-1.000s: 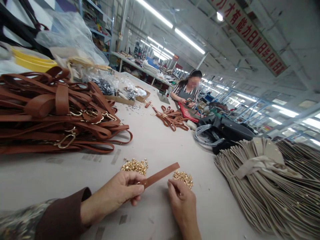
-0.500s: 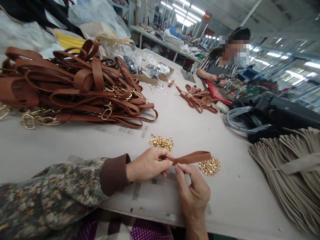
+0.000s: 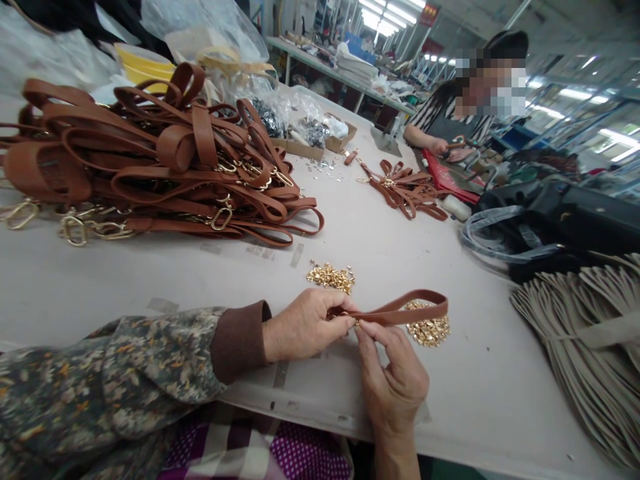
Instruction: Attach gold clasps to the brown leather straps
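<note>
My left hand (image 3: 311,327) is closed on one end of a brown leather strap (image 3: 420,307), whose loop stretches out to the right above the table. Thumb and forefinger of my right hand (image 3: 393,373) pinch a tiny gold rivet at the strap's lower edge, close to my left fingertips; it is mostly hidden. Behind my left hand lies a loose pile of gold rivets (image 3: 333,277). A second heap of gold rivets (image 3: 429,327) is partly covered by the strap's loop.
A large stack of brown straps (image 3: 200,180) with gold buckles fills the left side. Fewer brown straps (image 3: 403,190) lie further back. Bundled grey-beige strips (image 3: 590,353) and a black bag (image 3: 565,223) are at right. Across the table a person (image 3: 465,120) handles something red.
The strap's loop has opened wider and reaches further right. My right fingertips have come up against the strap beside my left fingers. The whole view has shifted slightly.
</note>
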`<state>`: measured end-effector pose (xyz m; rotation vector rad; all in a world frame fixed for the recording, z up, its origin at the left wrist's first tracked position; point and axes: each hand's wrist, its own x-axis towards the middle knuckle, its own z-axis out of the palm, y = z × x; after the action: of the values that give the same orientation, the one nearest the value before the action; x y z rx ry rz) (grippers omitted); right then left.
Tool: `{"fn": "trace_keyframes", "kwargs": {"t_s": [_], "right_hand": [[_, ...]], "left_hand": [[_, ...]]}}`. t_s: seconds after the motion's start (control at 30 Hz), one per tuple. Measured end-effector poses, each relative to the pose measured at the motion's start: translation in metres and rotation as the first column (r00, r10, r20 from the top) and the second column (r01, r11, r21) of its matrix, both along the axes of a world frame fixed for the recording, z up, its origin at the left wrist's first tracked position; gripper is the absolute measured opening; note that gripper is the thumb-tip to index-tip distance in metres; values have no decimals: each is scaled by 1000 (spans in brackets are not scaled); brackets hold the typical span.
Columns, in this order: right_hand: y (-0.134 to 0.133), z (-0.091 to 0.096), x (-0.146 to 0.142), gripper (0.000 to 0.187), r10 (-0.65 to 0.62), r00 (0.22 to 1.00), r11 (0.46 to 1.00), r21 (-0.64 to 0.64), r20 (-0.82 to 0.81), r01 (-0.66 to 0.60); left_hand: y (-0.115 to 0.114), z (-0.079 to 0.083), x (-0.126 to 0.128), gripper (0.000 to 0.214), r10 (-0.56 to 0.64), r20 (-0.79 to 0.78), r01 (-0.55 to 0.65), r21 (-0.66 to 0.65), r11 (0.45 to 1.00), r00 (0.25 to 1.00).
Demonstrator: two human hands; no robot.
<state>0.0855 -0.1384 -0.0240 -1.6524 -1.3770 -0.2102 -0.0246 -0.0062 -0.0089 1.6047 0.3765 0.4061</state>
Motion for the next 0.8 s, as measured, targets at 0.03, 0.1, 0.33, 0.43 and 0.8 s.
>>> {"fn": "trace_keyframes", "kwargs": {"t_s": [0.03, 0.1, 0.33, 0.43, 0.8], "right_hand": [[0, 1, -1, 23, -8, 1000, 1000, 2, 15, 8], [0, 3, -1, 23, -18, 999, 1000, 5, 32, 18], [1, 2, -4, 22, -30, 996, 997, 67, -85, 36], [4, -5, -12, 12, -77, 952, 990, 90, -296, 108], [-9, -30, -8, 33, -392, 669, 920, -246, -631, 306]], "left_hand": [[0, -2, 0, 18, -14, 10, 14, -24, 1000, 1000], [0, -4, 1, 19, -32, 36, 33, -37, 999, 999], [-1, -2, -2, 23, -28, 94, 13, 163, 986, 995], [0, 2, -4, 21, -10, 137, -29, 276, 961, 991], [-13, -10, -4, 16, -2, 224, -24, 114, 993, 975]]}}
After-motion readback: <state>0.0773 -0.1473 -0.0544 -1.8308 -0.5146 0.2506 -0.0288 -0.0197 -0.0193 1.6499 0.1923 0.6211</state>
